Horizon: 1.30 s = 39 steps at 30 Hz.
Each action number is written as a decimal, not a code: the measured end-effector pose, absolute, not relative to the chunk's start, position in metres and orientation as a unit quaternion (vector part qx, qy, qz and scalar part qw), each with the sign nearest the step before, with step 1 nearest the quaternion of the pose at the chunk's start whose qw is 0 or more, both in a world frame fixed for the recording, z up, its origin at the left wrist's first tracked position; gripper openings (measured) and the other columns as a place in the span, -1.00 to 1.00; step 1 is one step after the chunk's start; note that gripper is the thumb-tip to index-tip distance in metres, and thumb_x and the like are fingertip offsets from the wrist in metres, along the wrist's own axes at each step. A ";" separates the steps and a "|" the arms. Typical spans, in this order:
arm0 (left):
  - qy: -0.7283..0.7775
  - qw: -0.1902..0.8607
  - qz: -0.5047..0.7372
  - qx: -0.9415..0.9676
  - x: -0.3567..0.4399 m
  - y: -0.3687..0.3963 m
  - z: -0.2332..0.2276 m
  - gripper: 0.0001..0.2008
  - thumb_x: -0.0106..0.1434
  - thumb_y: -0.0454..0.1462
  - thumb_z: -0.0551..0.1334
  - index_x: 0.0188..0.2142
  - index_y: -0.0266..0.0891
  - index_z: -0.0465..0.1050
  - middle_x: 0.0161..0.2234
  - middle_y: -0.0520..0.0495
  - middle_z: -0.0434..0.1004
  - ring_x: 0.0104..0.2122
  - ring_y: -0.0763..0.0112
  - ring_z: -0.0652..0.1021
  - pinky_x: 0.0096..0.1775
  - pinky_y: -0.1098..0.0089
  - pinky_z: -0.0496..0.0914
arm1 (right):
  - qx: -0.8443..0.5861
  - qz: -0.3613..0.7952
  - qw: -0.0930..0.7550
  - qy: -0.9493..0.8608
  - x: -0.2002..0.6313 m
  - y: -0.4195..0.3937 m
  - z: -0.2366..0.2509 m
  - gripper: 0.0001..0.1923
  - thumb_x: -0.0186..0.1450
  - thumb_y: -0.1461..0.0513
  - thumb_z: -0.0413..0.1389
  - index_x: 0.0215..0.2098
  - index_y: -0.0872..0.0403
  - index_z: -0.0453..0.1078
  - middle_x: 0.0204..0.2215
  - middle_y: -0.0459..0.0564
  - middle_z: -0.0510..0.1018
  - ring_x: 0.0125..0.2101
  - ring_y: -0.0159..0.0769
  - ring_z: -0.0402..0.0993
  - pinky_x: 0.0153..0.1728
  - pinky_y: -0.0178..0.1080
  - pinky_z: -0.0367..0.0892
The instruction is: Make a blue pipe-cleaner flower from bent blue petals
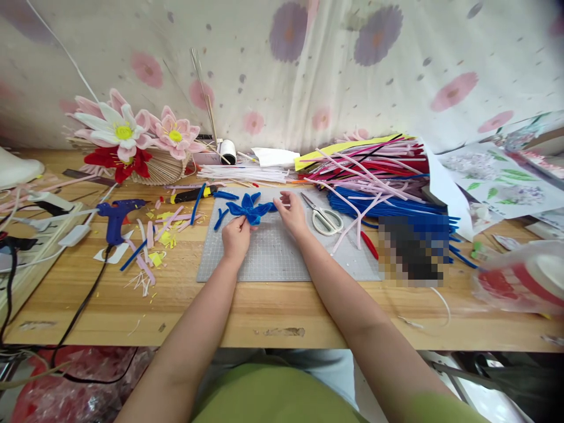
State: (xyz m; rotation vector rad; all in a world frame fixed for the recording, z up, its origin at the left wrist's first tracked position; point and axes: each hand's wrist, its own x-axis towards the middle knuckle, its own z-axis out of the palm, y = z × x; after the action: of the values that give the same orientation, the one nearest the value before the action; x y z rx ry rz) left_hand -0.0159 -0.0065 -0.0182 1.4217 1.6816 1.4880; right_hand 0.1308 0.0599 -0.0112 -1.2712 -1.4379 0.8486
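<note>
A blue pipe-cleaner flower (249, 208) lies over the far part of a grey cutting mat (282, 252). My left hand (235, 238) pinches it from the near side, at its centre. My right hand (291, 212) grips the tip of its right petal. Loose blue pipe-cleaner pieces (219, 218) lie just left of the flower.
Scissors (325, 218) lie right of my right hand. A heap of pink, red and blue pipe cleaners (379, 182) fills the right side. A blue glue gun (115, 216) with its cord and scraps sits left. Finished pink and red flowers (127, 138) stand at the back left.
</note>
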 end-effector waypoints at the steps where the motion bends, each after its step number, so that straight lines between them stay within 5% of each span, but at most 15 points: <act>1: 0.612 0.248 0.553 0.508 -0.017 -0.006 -0.018 -0.76 0.16 -0.23 0.12 -0.59 -0.21 0.39 -0.56 -0.01 0.48 -0.60 0.46 0.48 -0.54 0.47 0.34 | -0.534 0.295 0.475 -0.634 0.134 0.063 -0.013 -0.69 0.13 0.11 0.12 -0.18 0.05 0.33 -0.18 0.08 0.39 -0.09 -0.17 0.30 -0.01 -0.04 0.20; 4: 0.613 0.263 0.574 0.475 -0.020 -0.004 -0.016 -0.78 0.14 -0.22 0.13 -0.57 -0.23 0.40 -0.62 0.02 0.43 -0.65 0.49 0.45 -0.57 0.49 0.34 | -0.540 0.200 0.385 -0.722 0.138 0.068 -0.019 -0.78 0.10 0.20 0.15 -0.27 0.08 0.41 -0.14 0.13 0.39 0.01 -0.07 0.18 0.09 0.00 0.06; 9: 0.621 0.286 0.615 0.393 -0.031 0.002 -0.019 -0.76 0.14 -0.14 0.14 -0.46 -0.25 0.48 -0.60 0.02 0.44 -0.66 0.53 0.41 -0.60 0.51 0.30 | -0.534 0.199 0.347 -0.745 0.134 0.059 -0.020 -0.81 0.10 0.36 0.03 -0.33 0.07 0.41 -0.29 0.05 0.46 -0.18 -0.17 0.31 -0.08 -0.08 0.21; 14: 0.653 0.257 0.590 0.398 -0.037 0.005 -0.020 -0.76 0.13 -0.16 0.14 -0.49 -0.25 0.49 -0.64 0.04 0.41 -0.68 0.51 0.39 -0.55 0.47 0.28 | -0.439 0.328 0.401 -0.734 0.133 0.041 -0.009 -0.87 0.15 0.25 0.03 -0.36 0.03 0.40 -0.40 -0.09 0.49 -0.42 -0.37 0.34 -0.32 -0.27 0.25; 19: 0.686 0.174 0.553 0.439 -0.036 -0.001 -0.012 -0.75 0.14 -0.21 0.14 -0.60 -0.24 0.42 -0.68 0.02 0.37 -0.62 0.46 0.40 -0.46 0.45 0.25 | -0.372 0.586 0.261 -0.670 0.122 0.027 0.002 -0.79 0.12 0.13 0.08 -0.54 0.10 0.31 -0.67 -0.16 0.41 -0.69 -0.52 0.17 -0.67 -0.41 0.07; 23: 0.694 0.071 0.514 0.499 -0.035 -0.003 -0.009 -0.76 0.16 -0.27 0.14 -0.61 -0.23 0.40 -0.61 -0.03 0.40 -0.55 0.44 0.39 -0.40 0.43 0.21 | -0.322 0.727 0.221 -0.565 0.111 0.020 0.007 -0.81 0.07 0.16 0.11 -0.38 0.09 0.29 -0.62 -0.12 0.51 -0.69 -0.49 0.31 -0.73 -0.46 0.15; 29: 0.697 0.022 0.467 0.544 -0.032 0.000 -0.012 -0.79 0.18 -0.32 0.12 -0.54 -0.22 0.45 -0.51 -0.07 0.44 -0.49 0.40 0.40 -0.40 0.42 0.17 | -0.267 0.788 0.219 -0.509 0.104 0.015 0.007 -0.71 0.08 0.09 0.17 -0.34 0.08 0.25 -0.52 -0.07 0.57 -0.58 -0.42 0.47 -0.66 -0.42 0.33; 39: 0.718 0.017 0.358 0.596 -0.025 -0.004 -0.006 -0.84 0.18 -0.32 0.14 -0.40 -0.24 0.51 -0.39 -0.12 0.51 -0.39 0.35 0.46 -0.40 0.41 0.16 | -0.268 0.818 0.283 -0.423 0.100 0.017 0.012 -0.71 0.08 0.08 0.20 -0.52 0.16 0.34 -0.65 -0.11 0.48 -0.69 -0.56 0.29 -0.75 -0.51 0.08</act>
State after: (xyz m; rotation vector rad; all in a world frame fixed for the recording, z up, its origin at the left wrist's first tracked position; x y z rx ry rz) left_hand -0.0249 -0.0044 -0.0062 1.8536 2.2328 1.1133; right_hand 0.0998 0.0167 0.0120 -0.7165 -1.1316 2.1910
